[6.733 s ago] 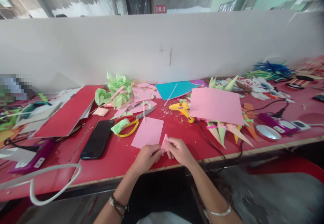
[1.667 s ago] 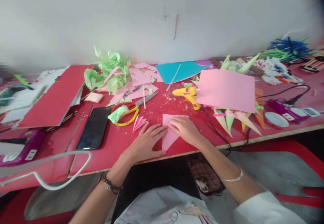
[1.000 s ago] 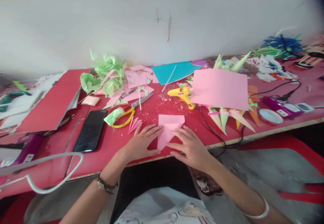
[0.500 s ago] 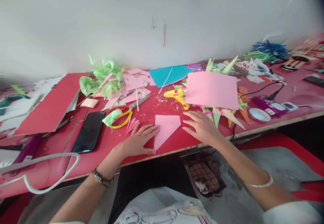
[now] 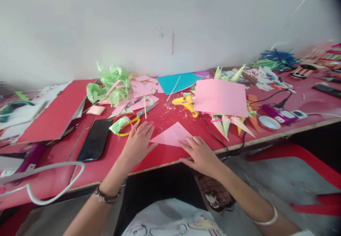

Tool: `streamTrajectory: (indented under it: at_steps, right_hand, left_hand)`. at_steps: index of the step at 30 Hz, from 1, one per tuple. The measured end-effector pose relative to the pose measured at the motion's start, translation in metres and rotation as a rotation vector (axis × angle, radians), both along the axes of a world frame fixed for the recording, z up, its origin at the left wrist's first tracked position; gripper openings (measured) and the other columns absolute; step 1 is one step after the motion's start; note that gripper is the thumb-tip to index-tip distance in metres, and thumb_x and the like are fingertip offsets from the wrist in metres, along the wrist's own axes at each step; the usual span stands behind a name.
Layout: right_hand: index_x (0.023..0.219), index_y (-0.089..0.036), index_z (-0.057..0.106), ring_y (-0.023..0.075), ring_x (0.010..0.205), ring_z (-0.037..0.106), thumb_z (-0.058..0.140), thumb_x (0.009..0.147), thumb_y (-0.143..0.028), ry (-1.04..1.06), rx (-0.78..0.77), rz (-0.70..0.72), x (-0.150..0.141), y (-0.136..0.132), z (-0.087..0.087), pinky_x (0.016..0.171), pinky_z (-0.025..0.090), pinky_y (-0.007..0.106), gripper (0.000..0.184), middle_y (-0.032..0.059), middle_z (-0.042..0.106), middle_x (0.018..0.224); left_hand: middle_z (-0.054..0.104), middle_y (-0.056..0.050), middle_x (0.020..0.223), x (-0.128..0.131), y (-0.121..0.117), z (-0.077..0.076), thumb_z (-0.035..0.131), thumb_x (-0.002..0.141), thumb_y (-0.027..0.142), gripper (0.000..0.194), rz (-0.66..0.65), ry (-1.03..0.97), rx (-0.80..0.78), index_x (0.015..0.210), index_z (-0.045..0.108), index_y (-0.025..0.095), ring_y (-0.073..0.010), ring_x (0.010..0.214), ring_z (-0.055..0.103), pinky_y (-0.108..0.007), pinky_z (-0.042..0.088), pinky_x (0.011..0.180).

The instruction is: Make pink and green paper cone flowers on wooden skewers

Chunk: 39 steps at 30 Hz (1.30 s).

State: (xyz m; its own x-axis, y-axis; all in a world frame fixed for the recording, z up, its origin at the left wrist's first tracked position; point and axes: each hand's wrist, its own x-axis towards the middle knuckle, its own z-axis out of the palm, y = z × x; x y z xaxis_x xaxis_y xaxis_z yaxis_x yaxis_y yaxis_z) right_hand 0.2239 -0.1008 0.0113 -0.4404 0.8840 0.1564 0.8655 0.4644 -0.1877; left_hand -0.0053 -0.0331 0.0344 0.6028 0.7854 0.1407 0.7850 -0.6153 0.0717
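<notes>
A pink paper sheet (image 5: 172, 134) lies on the red table in front of me, one corner pointing away. My right hand (image 5: 204, 156) rests its fingers over the sheet's right corner, thumb spread below. To the left, my left hand (image 5: 138, 141) is flat with fingers apart, its thumb by the sheet's left corner. Its fingertips reach over a small folded pink paper piece, mostly hidden, beside yellow-and-red handled scissors (image 5: 128, 130). A crumpled light-green wad (image 5: 119, 124) lies on the scissor handles.
A yellow glue gun (image 5: 186, 103) stands beyond the sheet, near a larger pink paper (image 5: 220, 98) on paper cones (image 5: 226, 127). A black phone (image 5: 95, 140) and red folder (image 5: 50, 111) lie left. Green tissue paper (image 5: 113, 86) and a blue sheet (image 5: 178, 84) are at the back.
The pink sheet has turned, its corner now pointing away. My right hand has come left and nearer onto it; my left hand has shifted slightly left, over the small folded piece. The view has tilted up.
</notes>
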Motion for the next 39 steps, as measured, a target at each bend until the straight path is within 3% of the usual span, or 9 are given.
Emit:
streamTrajectory:
  at_steps: [4, 7, 9, 11, 17, 21, 27, 33, 39]
  right_hand:
    - [0.12, -0.016, 0.046, 0.0242, 0.099, 0.046, 0.049, 0.077, -0.044, 0.103, -0.086, 0.052, -0.012, -0.006, 0.005, 0.086, 0.039, 0.039, 0.051, 0.0127, 0.051, 0.11]
    - [0.118, -0.023, 0.047, 0.0228, 0.112, 0.04, 0.053, 0.076, -0.042, 0.131, -0.101, 0.188, -0.008, -0.003, 0.013, 0.099, 0.025, 0.043, 0.047, 0.0082, 0.046, 0.121]
    - [0.126, -0.025, 0.038, 0.025, 0.123, 0.027, 0.057, 0.072, -0.042, 0.088, -0.104, 0.233, 0.002, 0.0, 0.015, 0.102, 0.016, 0.047, 0.059, 0.0073, 0.035, 0.133]
    - [0.132, -0.023, 0.029, 0.0266, 0.127, 0.021, 0.062, 0.067, -0.043, 0.038, -0.113, 0.22, 0.01, 0.002, 0.012, 0.101, 0.017, 0.048, 0.075, 0.0093, 0.028, 0.138]
    - [0.117, -0.024, 0.049, 0.0213, 0.102, 0.046, 0.052, 0.078, -0.026, -0.008, -0.003, 0.129, 0.002, -0.004, -0.003, 0.095, 0.025, 0.045, 0.039, 0.0078, 0.054, 0.109]
    - [0.107, -0.022, 0.057, 0.0181, 0.087, 0.049, 0.05, 0.079, -0.023, 0.07, 0.016, 0.128, -0.006, -0.007, -0.005, 0.086, 0.033, 0.038, 0.029, 0.0063, 0.057, 0.092]
    - [0.115, -0.023, 0.053, 0.0207, 0.109, 0.042, 0.05, 0.076, -0.019, 0.138, 0.011, 0.214, 0.003, -0.001, -0.01, 0.097, 0.028, 0.04, 0.04, 0.0083, 0.05, 0.117]
    - [0.112, -0.025, 0.056, 0.0189, 0.109, 0.044, 0.051, 0.076, -0.018, 0.198, -0.022, 0.239, 0.002, -0.001, -0.012, 0.098, 0.03, 0.041, 0.037, 0.0072, 0.052, 0.116]
    - [0.093, -0.024, 0.065, 0.0172, 0.096, 0.049, 0.056, 0.076, -0.022, 0.327, -0.073, 0.205, -0.001, 0.004, -0.011, 0.086, 0.039, 0.034, 0.019, 0.0042, 0.058, 0.104]
  left_hand:
    - [0.037, -0.005, 0.135, 0.016, -0.02, -0.005, 0.045, 0.079, 0.044, 0.058, -0.223, -0.038, -0.112, 0.13, 0.03, 0.022, -0.0211, 0.126, 0.026, -0.041, 0.017, 0.105]
    - [0.032, -0.005, 0.137, 0.023, -0.029, -0.016, 0.05, 0.074, 0.049, 0.067, -0.325, -0.015, -0.219, 0.13, 0.028, 0.021, -0.0216, 0.128, 0.022, -0.04, 0.02, 0.105]
    - [0.03, -0.006, 0.138, 0.022, -0.031, -0.022, 0.055, 0.071, 0.047, 0.071, -0.351, -0.002, -0.235, 0.13, 0.028, 0.02, -0.0228, 0.129, 0.02, -0.041, 0.017, 0.105]
    - [0.033, -0.006, 0.137, 0.019, -0.03, -0.025, 0.057, 0.071, 0.042, 0.069, -0.374, -0.004, -0.229, 0.129, 0.029, 0.02, -0.0222, 0.128, 0.022, -0.04, 0.017, 0.105]
    - [0.055, -0.008, 0.112, 0.027, -0.04, -0.021, 0.056, 0.075, 0.029, 0.04, -0.279, -0.051, -0.066, 0.112, 0.047, 0.016, -0.0203, 0.101, 0.05, -0.034, 0.039, 0.087]
    - [0.062, -0.004, 0.095, 0.027, -0.048, -0.022, 0.048, 0.082, 0.023, 0.016, -0.295, -0.046, 0.035, 0.096, 0.056, 0.019, -0.0172, 0.081, 0.056, -0.031, 0.042, 0.069]
    - [0.063, -0.001, 0.101, 0.003, -0.046, -0.026, 0.039, 0.086, 0.014, 0.027, -0.405, -0.217, 0.058, 0.107, 0.054, 0.021, -0.0129, 0.09, 0.056, -0.028, 0.041, 0.078]
    - [0.062, -0.004, 0.104, -0.004, -0.053, -0.029, 0.039, 0.08, 0.007, 0.033, -0.351, -0.192, 0.095, 0.107, 0.056, 0.016, -0.0165, 0.095, 0.054, -0.031, 0.041, 0.079]
    - [0.064, -0.003, 0.088, -0.006, -0.058, -0.03, 0.047, 0.083, 0.024, 0.022, -0.238, -0.176, 0.099, 0.101, 0.059, 0.021, -0.0154, 0.075, 0.054, -0.028, 0.038, 0.065]
